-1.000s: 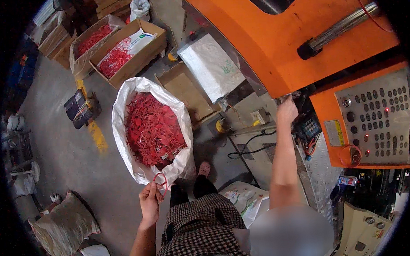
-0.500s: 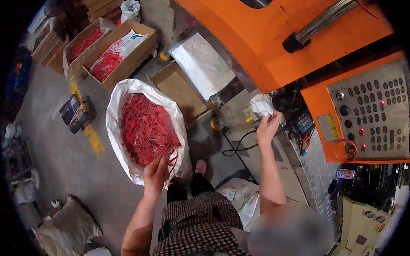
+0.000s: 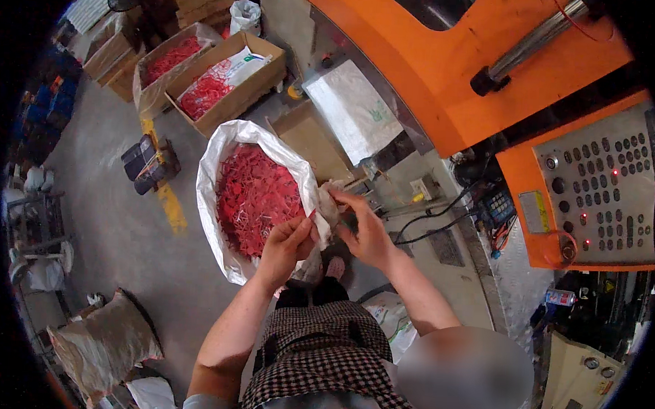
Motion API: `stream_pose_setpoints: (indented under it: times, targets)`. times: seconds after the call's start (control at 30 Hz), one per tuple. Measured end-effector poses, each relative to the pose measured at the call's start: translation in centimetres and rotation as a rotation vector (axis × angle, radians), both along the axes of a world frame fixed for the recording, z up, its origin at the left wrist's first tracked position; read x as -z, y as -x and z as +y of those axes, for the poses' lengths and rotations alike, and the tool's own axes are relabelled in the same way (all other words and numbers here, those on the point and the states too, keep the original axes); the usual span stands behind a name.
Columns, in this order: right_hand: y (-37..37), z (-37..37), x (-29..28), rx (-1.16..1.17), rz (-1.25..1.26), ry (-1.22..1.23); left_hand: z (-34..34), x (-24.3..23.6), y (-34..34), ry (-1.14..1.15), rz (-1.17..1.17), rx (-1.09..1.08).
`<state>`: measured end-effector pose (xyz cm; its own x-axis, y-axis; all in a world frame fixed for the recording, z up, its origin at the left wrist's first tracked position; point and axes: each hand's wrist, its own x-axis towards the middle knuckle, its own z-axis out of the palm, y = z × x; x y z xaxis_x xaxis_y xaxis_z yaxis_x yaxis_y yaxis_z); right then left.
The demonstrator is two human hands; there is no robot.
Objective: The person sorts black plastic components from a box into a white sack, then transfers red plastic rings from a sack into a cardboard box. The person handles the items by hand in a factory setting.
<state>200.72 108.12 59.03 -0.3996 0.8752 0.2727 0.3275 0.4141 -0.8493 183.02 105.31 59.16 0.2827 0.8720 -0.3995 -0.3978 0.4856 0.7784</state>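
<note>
A large white woven sack stands open in front of me, filled with thin red plastic scraps. Over its right rim, my left hand is closed in a pinch, with a small red plastic piece at its fingertips. Facing it, my right hand has its fingers closed on a crumpled whitish cloth, which is against the red piece and near the sack's rim. The fingers and cloth partly hide the piece.
An orange machine with a button panel rises on the right. Cardboard boxes with red scraps stand at the back left. A dark case lies on the floor, left of the sack; a stuffed sack lies lower left.
My right hand has brought the cloth from the machine ledge over to my left hand. My left hand has moved right and up along the sack's rim, with the red piece.
</note>
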Motion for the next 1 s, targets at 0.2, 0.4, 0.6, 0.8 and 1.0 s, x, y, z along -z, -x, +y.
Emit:
stream_pose_setpoints:
  times: [0.2, 0.4, 0.6, 0.8, 1.0]
  targets:
    - [1.4, -0.6, 0.8, -0.152, -0.548, -0.533, -1.4, 0.5, 1.4, 0.106, -0.065, 0.047]
    - [3.9, -2.0, 3.7, 0.039, -0.248, -0.367, -2.9, 1.0, 2.1, -0.135, 0.172, -0.018]
    - [6.2, -2.6, 2.1, 0.018, -0.358, -0.590, -4.0, 1.5, 4.3, -0.009, 0.133, -0.078]
    - [8.7, -1.8, 1.8, 0.011, -0.055, -0.164, -3.7, 0.1, 6.4, -0.062, 0.058, -0.137]
    - [10.0, -1.6, 2.9, -0.071, 0.353, 0.487, -5.1, -1.0, 10.6, -0.011, -0.422, -0.374]
